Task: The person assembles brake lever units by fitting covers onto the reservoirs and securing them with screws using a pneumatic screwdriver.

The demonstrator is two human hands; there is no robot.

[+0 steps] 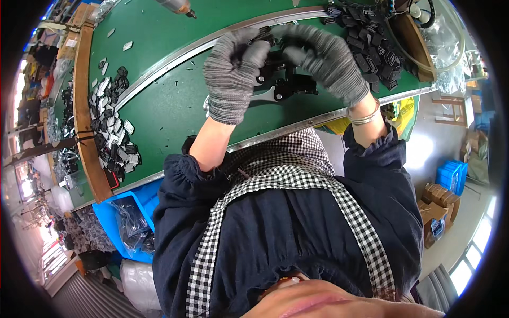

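My left hand (pixel 233 71), in a grey striped knit glove, has its fingers curled together at a small black part (pixel 266 36). My right hand (pixel 328 63), gloved alike, curls in from the other side; its fingertips hide whatever they grip. Below and between the hands lies a silver lever with a black mount, much like a brake lever (pixel 265 96), on the green table (pixel 185 100). Its black block (pixel 299 85) is under my right hand. Another black and silver piece lies partly hidden just above it.
Silver and black pieces (pixel 114 127) heap at the left beside a wooden rail (pixel 85 106). Black parts (pixel 371 47) pile at the right. A metal strip (pixel 175 62) crosses the table; a power driver tip (pixel 183 8) hangs beyond. A blue bin (pixel 106 217) stands below left.
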